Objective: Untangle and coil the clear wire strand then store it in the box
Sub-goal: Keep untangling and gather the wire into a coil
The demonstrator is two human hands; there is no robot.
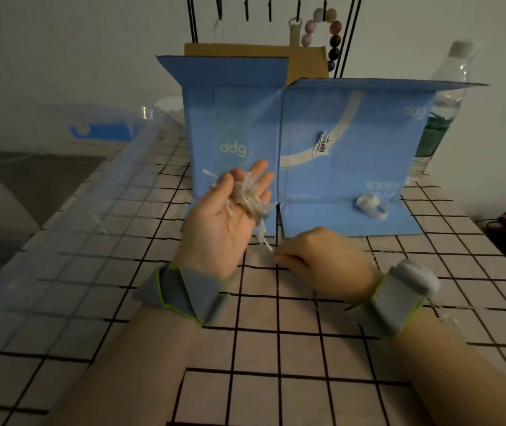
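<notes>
My left hand [230, 216] is raised palm-up in front of the blue box [331, 142], with a tangled clump of clear wire strand [250, 196] wound around its fingers. A loose tail of the strand hangs down from the clump to my right hand [316, 256], which pinches its end between thumb and fingertips just above the table. The blue cardboard box stands open behind both hands, its flaps spread. Thin clear strand also trails over the cloth near my right wrist [399, 299].
A small whitish tape loop [371, 204] lies on the box's front flap. A clear plastic bin [70, 192] sits at the left, a water bottle [442, 109] at the right rear. A rack with a bead bracelet [328, 32] stands behind the box. The checked tablecloth [276, 348] covers the table.
</notes>
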